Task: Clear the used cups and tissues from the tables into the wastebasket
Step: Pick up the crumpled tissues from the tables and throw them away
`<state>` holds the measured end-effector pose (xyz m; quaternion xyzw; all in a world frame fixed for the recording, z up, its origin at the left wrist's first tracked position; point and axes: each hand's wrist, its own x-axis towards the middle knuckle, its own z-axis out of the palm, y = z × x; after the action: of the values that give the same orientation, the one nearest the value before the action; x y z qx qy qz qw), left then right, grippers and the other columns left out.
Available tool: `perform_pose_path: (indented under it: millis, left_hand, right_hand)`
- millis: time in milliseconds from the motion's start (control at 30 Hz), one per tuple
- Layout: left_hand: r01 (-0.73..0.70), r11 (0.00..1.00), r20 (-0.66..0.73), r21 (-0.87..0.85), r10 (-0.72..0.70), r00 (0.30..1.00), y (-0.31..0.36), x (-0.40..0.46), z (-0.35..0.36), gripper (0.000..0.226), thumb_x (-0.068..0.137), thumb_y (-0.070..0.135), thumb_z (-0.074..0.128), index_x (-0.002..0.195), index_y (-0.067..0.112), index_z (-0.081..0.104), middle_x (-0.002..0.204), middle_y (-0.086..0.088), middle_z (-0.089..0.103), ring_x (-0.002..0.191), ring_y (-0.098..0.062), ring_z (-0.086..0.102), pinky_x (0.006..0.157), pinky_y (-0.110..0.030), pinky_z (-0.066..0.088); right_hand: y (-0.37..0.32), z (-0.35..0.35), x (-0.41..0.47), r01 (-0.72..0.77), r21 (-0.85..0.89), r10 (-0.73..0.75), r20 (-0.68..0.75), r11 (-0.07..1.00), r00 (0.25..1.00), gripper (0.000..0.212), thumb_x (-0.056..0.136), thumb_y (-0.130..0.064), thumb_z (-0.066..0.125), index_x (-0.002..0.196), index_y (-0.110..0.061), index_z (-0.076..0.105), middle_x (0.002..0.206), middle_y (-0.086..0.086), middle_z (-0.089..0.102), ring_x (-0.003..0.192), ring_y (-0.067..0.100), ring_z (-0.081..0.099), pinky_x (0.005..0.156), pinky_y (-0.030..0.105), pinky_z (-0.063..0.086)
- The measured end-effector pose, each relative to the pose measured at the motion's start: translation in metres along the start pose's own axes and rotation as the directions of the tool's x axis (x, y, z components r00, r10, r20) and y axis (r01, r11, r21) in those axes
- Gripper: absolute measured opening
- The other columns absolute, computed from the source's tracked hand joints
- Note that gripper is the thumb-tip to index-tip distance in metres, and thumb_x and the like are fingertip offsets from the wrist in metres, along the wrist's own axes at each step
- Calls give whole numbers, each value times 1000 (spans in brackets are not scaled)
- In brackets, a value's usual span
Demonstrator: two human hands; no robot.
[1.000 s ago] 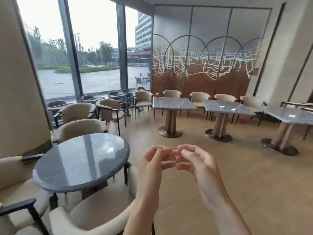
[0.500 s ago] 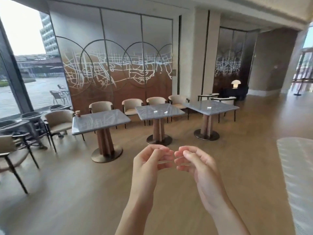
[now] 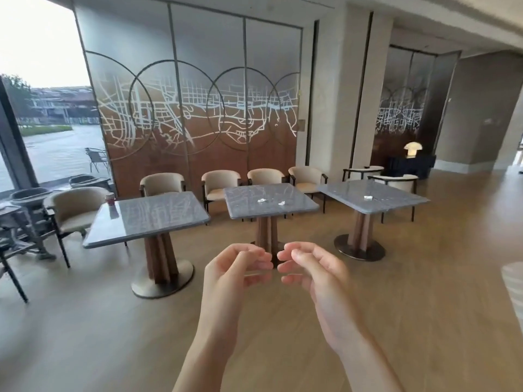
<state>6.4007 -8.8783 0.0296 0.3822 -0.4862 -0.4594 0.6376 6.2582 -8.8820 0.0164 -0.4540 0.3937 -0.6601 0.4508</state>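
While both hands (image 3: 276, 267) hover curled, empty, fingertips near, tissues (image 3: 262, 200) well beyond.

- Square grey tables: three – left (image 3: 147, 216), middle (image 3: 268, 198), right (image 3: 370, 195).
- Crumpled tissues: three – two (image 3: 261, 200) (image 3: 281, 203) on middle table, one (image 3: 368, 197) on right.
- Red cup stack: one (image 3: 110, 198), left table.
- Hands: two – left hand (image 3: 232, 274), right hand (image 3: 317, 274).
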Motion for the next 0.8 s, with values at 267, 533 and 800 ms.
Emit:
perform_pose_path:
  millis: [267, 533, 800]
  left_hand:
    - [93, 995, 22, -43, -92, 996, -101, 190, 28, 25, 96, 6, 58, 77, 8, 74, 88, -18, 76, 89, -29, 73, 81, -42, 59]
    - [78, 994, 69, -72, -73, 995, -147, 428, 50, 19, 97, 6, 59, 84, 4, 73, 89, -19, 75, 91, -34, 72, 81, -41, 60]
    - [144, 989, 85, -44, -140, 986, -225, 587, 57, 22, 96, 3, 58, 78, 4, 72, 85, -20, 74, 84, -30, 71, 76, -39, 60]
  right_hand:
    - [82, -12, 195, -23, -81, 21, -27, 996, 999, 18, 99, -4, 56, 99, -5, 74, 94, 13, 77, 82, 20, 70, 74, 33, 56]
    - [106, -3, 418, 37, -136, -53, -114, 990, 992, 17, 100, -4, 56, 101, -4, 73, 95, 14, 77, 82, 20, 70, 74, 30, 59]
    - [185, 5, 584, -34, -65, 23, -162, 997, 987, 17, 99, -2, 55, 99, -3, 73, 91, 14, 76, 80, 21, 68, 71, 30, 58]
